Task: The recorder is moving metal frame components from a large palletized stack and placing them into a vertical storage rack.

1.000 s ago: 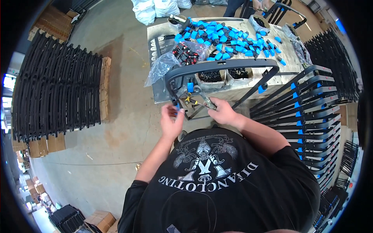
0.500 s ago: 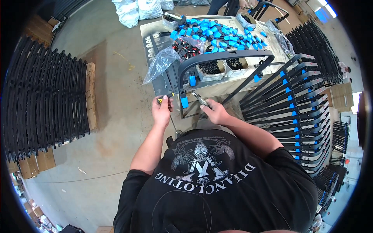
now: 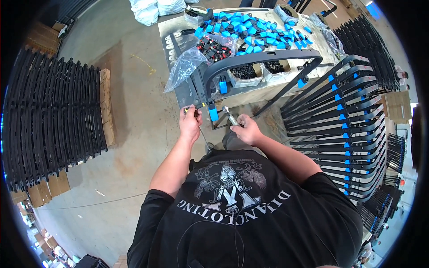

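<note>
My left hand [image 3: 191, 125] is closed around a tool with a yellow-and-black handle [image 3: 195, 112], which looks like a screwdriver; its shaft is hard to make out. It is just left of a blue plastic fitting [image 3: 213, 114] on the near left end of a black curved frame [image 3: 263, 56]. In my right hand [image 3: 248, 130], a silver ratchet wrench [image 3: 232, 119] points up and left, its round head close to the right side of that fitting without plainly touching it. The frame arches over the table's near edge, its other leg slanting down on the right.
Blue-and-black fittings [image 3: 250, 29] cover the worktable [image 3: 297, 67]. Bins of small black parts [image 3: 245, 72] and a plastic bag [image 3: 183, 73] lie nearer. Black frames with blue fittings [image 3: 339, 125] stand in a row at right; stacked black frames [image 3: 53, 120] stand at left.
The wrench has turned slightly, now showing its round head near the blue fitting. My left hand has shifted slightly right and the yellow-and-black tool has turned in it. The whole view has shifted a little.
</note>
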